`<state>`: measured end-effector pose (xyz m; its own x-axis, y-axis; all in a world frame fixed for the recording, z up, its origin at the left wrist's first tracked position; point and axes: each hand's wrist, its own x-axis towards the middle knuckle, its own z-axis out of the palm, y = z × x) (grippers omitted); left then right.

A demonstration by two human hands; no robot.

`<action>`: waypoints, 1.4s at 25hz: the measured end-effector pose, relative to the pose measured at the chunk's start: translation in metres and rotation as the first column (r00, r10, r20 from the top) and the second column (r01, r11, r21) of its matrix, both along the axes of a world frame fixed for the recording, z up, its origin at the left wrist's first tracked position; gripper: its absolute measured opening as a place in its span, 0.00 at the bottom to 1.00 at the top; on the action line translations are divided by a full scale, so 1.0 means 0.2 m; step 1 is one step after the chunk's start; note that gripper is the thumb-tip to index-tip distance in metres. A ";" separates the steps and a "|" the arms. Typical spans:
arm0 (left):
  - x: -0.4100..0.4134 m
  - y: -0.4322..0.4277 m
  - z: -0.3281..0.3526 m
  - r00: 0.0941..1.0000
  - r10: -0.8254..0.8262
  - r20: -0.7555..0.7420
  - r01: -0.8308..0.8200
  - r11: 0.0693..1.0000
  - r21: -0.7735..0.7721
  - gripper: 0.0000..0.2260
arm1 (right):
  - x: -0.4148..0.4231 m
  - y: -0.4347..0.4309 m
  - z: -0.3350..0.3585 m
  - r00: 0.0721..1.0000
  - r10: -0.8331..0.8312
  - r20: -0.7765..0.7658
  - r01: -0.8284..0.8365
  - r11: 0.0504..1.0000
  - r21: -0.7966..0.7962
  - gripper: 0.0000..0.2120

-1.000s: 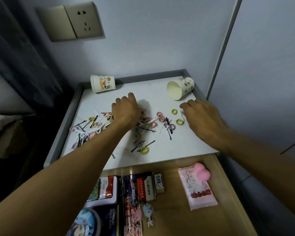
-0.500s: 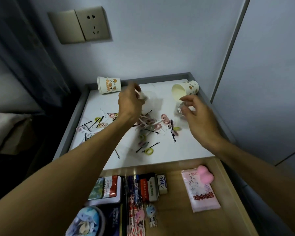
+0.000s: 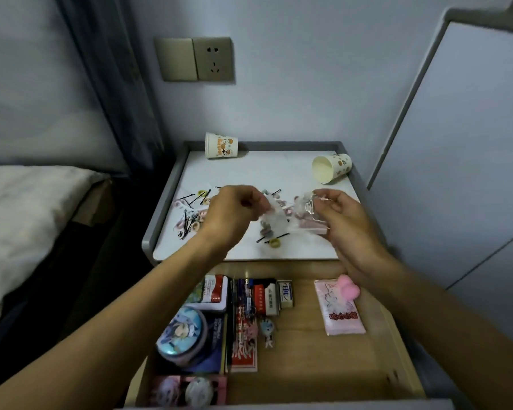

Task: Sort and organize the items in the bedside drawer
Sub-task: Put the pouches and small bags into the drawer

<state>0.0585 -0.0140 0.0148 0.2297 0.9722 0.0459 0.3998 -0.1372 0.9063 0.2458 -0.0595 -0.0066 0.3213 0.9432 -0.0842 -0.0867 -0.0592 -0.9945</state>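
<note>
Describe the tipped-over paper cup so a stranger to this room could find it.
Find the bedside table top under the wall socket. In its back right corner lies a paper cup, tipped over with its cream inside facing you; the other cup, back left, shows no opening.

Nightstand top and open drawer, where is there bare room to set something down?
On the nightstand top, the back strip between the left cup and the right cup is bare. In the drawer, bare wood runs in front of the pink packet. Crowded: hair ties and pins mid-top, and the drawer's left side.
</note>
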 end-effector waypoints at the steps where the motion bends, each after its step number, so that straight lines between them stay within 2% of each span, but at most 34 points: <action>1: -0.03 -0.06 -0.02 1.000 -0.006 0.002 0.006 0.999 -0.034 0.12 | -0.03 -0.05 -0.01 0.999 0.017 -0.037 -0.018 1.000 -0.021 0.08; 4: -0.08 -0.21 -0.11 0.999 0.024 0.045 -0.016 0.984 -0.175 0.11 | -0.12 -0.17 -0.05 0.978 0.071 -0.196 -0.088 0.993 -0.082 0.09; 6: -0.08 -0.25 -0.15 0.996 0.047 0.074 -0.026 0.966 -0.256 0.11 | -0.16 -0.21 -0.08 0.961 0.128 -0.244 -0.158 0.982 -0.106 0.09; 12: -0.09 -0.29 -0.14 0.963 0.027 0.270 0.077 0.926 -0.370 0.10 | -0.19 -0.20 -0.12 0.953 0.236 -0.188 -0.263 0.956 -0.131 0.11; 16: -0.11 -0.27 -0.15 0.962 0.059 0.265 0.024 0.954 -0.299 0.05 | -0.19 -0.21 -0.12 0.956 0.227 -0.187 -0.252 0.960 -0.123 0.11; 19: -0.09 -0.26 -0.16 0.986 0.059 0.156 -0.023 0.975 -0.220 0.04 | -0.20 -0.23 -0.11 0.946 0.247 -0.211 -0.276 0.953 -0.124 0.16; 24: -0.08 -0.28 -0.20 0.993 0.074 -0.091 -0.069 0.996 0.060 0.04 | -0.18 -0.21 -0.12 0.973 0.153 -0.173 -0.183 0.968 -0.170 0.11; 27: -0.08 -0.29 -0.19 0.987 0.092 -0.134 -0.067 0.982 0.177 0.03 | -0.18 -0.21 -0.10 0.969 0.165 -0.183 -0.194 0.969 -0.155 0.12; 31: -0.09 -0.30 -0.19 0.971 0.118 -0.206 -0.029 0.920 0.391 0.02 | -0.19 -0.21 -0.10 0.951 0.177 -0.254 -0.220 0.964 -0.152 0.10; 33: -0.10 -0.30 -0.19 0.968 0.112 -0.225 -0.010 0.912 0.411 0.02 | -0.19 -0.22 -0.10 0.956 0.191 -0.221 -0.231 0.958 -0.169 0.10; 35: -0.10 -0.30 -0.19 0.967 0.091 -0.237 0.014 0.914 0.406 0.02 | -0.21 -0.22 -0.10 0.969 0.222 -0.108 -0.238 0.956 -0.171 0.10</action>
<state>0.0386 -0.0743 -0.0235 0.2469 0.8909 0.3811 0.6144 -0.4481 0.6494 0.2046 -0.1039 -0.0260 0.0812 0.9570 -0.2785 -0.1349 -0.2663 -0.9544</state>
